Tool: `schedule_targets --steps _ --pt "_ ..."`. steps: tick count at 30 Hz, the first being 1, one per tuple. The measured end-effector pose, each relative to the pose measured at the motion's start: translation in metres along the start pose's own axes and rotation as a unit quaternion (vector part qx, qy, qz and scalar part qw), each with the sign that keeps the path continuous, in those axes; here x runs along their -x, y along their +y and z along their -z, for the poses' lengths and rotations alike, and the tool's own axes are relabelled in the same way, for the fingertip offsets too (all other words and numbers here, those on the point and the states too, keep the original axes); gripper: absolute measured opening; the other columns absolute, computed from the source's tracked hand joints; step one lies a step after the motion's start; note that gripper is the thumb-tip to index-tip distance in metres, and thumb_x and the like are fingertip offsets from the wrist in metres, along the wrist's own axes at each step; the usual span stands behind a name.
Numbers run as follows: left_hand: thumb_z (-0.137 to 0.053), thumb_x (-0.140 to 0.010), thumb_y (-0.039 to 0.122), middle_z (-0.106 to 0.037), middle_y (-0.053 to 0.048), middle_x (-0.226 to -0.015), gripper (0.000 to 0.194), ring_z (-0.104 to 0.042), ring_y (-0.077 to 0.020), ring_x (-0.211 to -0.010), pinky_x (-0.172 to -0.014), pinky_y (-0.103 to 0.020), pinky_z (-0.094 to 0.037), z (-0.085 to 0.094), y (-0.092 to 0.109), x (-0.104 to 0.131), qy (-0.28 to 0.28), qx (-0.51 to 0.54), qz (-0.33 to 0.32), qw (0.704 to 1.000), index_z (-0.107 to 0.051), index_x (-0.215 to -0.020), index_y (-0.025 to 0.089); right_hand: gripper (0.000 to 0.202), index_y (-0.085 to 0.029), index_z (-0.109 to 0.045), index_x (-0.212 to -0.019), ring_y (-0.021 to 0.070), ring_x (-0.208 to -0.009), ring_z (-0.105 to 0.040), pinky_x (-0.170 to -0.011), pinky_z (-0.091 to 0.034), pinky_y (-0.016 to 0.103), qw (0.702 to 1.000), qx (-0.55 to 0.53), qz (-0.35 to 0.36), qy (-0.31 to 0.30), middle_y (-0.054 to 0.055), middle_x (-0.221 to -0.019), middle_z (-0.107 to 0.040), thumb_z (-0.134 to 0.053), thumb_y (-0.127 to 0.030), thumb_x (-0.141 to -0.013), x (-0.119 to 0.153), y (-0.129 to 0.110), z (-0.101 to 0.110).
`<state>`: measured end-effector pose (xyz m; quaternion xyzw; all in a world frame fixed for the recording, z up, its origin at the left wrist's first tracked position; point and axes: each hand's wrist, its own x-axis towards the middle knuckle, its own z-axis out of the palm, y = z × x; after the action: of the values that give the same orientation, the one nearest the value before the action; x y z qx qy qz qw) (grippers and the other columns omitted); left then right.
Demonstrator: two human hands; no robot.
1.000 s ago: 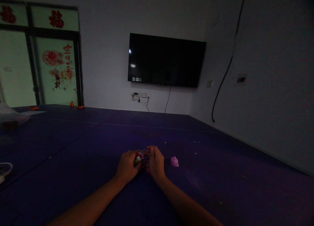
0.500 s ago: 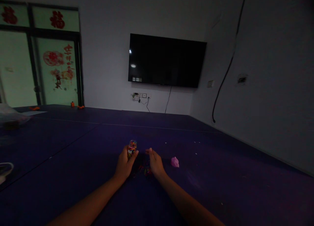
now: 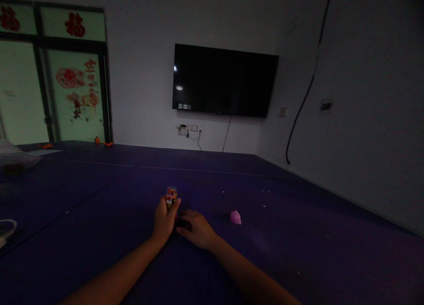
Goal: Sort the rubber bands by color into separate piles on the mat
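Observation:
My left hand (image 3: 164, 219) is wrapped round a small clear jar (image 3: 171, 195) filled with bright multicoloured pieces, its top facing up. Just to the right, my right hand (image 3: 196, 228) is low over the purple surface (image 3: 185, 274), palm down, with fingers curved and thumb apart, pointing toward the left hand. Beneath its fingers the area is dark; a bit of pink shows between the hands, and the small pieces there are mostly hidden. A pink crumpled-looking object (image 3: 235, 217) lies to the right of my right hand.
Small white bits lie at the right. On the left are a clear plastic bag (image 3: 15, 157), a white rimmed object (image 3: 7, 232) and, farther back, orange items (image 3: 108, 144). A wall with a television (image 3: 225, 81) stands beyond; a black cable hangs at the right.
The jar and my left hand have moved slightly left. My right hand has swung left and turned palm down, now covering the spot where small coloured pieces were visible.

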<state>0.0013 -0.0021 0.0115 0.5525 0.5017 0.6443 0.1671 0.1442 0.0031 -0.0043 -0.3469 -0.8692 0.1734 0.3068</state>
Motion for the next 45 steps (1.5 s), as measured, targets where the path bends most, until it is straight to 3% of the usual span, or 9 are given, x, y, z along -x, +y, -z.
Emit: schedule_targets --steps 4,8,11,14,16,21,26,36,45 --pt "-0.054 -0.076 0.057 -0.062 -0.001 -0.067 0.039 -0.060 -0.0211 -0.061 -0.059 -0.032 -0.047 0.000 0.000 -0.001 0.013 0.007 0.016 1.000 -0.056 -0.086 0.018 0.043 -0.023 -0.061 -0.116 0.0294 -0.121 -0.047 -0.102 -0.028 0.053 0.994 0.107 -0.017 -0.017 0.012 -0.131 -0.053 -0.063 -0.044 -0.078 0.004 -0.004 0.000" --pt "-0.053 -0.077 0.057 -0.061 -0.001 -0.066 0.040 -0.060 -0.0210 -0.062 -0.059 -0.031 -0.046 -0.001 0.000 -0.001 0.007 -0.002 0.010 1.000 -0.056 -0.086 0.018 0.037 -0.022 -0.064 -0.111 0.0208 -0.112 -0.055 -0.098 -0.038 0.038 0.997 0.078 -0.009 -0.014 0.008 -0.119 -0.062 -0.050 -0.012 -0.078 0.000 0.002 -0.001" --pt "-0.053 -0.076 0.057 -0.062 -0.002 -0.068 0.040 -0.060 -0.0213 -0.064 -0.060 -0.031 -0.046 0.000 0.000 0.000 -0.004 -0.014 0.002 1.000 -0.056 -0.084 0.018 0.045 -0.019 -0.067 -0.106 0.0171 -0.105 -0.059 -0.095 -0.042 0.030 0.998 0.018 -0.027 0.049 0.006 -0.108 -0.067 -0.041 -0.002 -0.074 -0.004 0.010 -0.003" --pt "-0.053 -0.076 0.057 -0.062 -0.002 -0.069 0.039 -0.060 -0.0212 -0.064 -0.060 -0.031 -0.045 0.000 0.002 0.001 -0.022 -0.016 -0.010 1.000 -0.056 -0.084 0.018 0.039 -0.019 -0.069 -0.102 0.0174 -0.097 -0.063 -0.088 -0.046 0.030 0.988 -0.028 -0.073 0.134 0.006 -0.102 -0.069 -0.037 -0.009 -0.083 -0.005 0.016 -0.001" --pt "-0.053 -0.076 0.056 -0.062 -0.002 -0.069 0.038 -0.060 -0.0208 -0.063 -0.060 -0.031 -0.045 -0.001 0.004 0.002 -0.032 -0.012 -0.019 0.999 -0.056 -0.084 0.019 0.035 -0.020 -0.069 -0.101 0.0178 -0.093 -0.064 -0.083 -0.047 0.030 0.985 -0.020 -0.077 0.152 0.006 -0.100 -0.069 -0.036 -0.017 -0.089 -0.004 0.017 0.006" --pt "-0.055 -0.076 0.053 -0.062 -0.001 -0.069 0.035 -0.061 -0.0208 -0.063 -0.060 -0.031 -0.046 -0.001 0.007 0.003 -0.039 -0.009 -0.033 0.999 -0.056 -0.084 0.019 0.036 -0.017 -0.067 -0.095 0.0223 -0.090 -0.060 -0.080 -0.044 0.034 0.983 0.182 0.033 0.009 0.009 -0.093 -0.066 -0.047 -0.047 -0.089 0.004 0.011 0.027" --pt "-0.056 -0.075 0.053 -0.064 -0.002 -0.070 0.035 -0.060 -0.0208 -0.062 -0.061 -0.032 -0.046 -0.001 0.006 0.002 -0.038 -0.013 -0.041 0.998 -0.056 -0.084 0.019 0.056 -0.016 -0.062 -0.092 0.0219 -0.084 -0.058 -0.070 -0.042 0.030 0.957 0.279 0.051 -0.066 0.010 -0.095 -0.062 -0.048 -0.068 -0.079 0.006 0.003 0.030" --pt "-0.055 -0.075 0.053 -0.065 -0.003 -0.073 0.037 -0.062 -0.0218 -0.066 -0.064 -0.033 -0.046 -0.002 0.002 0.003 -0.053 -0.022 -0.030 0.998 -0.056 -0.086 0.018 0.024 -0.016 -0.064 -0.093 0.0220 -0.075 -0.066 -0.064 -0.045 0.029 0.939 0.330 -0.003 -0.099 0.011 -0.088 -0.069 -0.046 -0.032 -0.090 -0.008 -0.001 0.021" --pt "-0.054 -0.078 0.050 -0.065 -0.003 -0.072 0.033 -0.062 -0.0210 -0.065 -0.064 -0.032 -0.048 -0.002 0.000 0.004 -0.078 -0.045 -0.045 0.995 -0.056 -0.087 0.018 0.025 -0.019 -0.069 -0.067 0.0205 -0.065 -0.066 -0.061 -0.045 0.027 0.954 0.297 -0.045 -0.002 0.010 -0.070 -0.070 -0.052 -0.028 -0.083 -0.010 0.015 0.004"
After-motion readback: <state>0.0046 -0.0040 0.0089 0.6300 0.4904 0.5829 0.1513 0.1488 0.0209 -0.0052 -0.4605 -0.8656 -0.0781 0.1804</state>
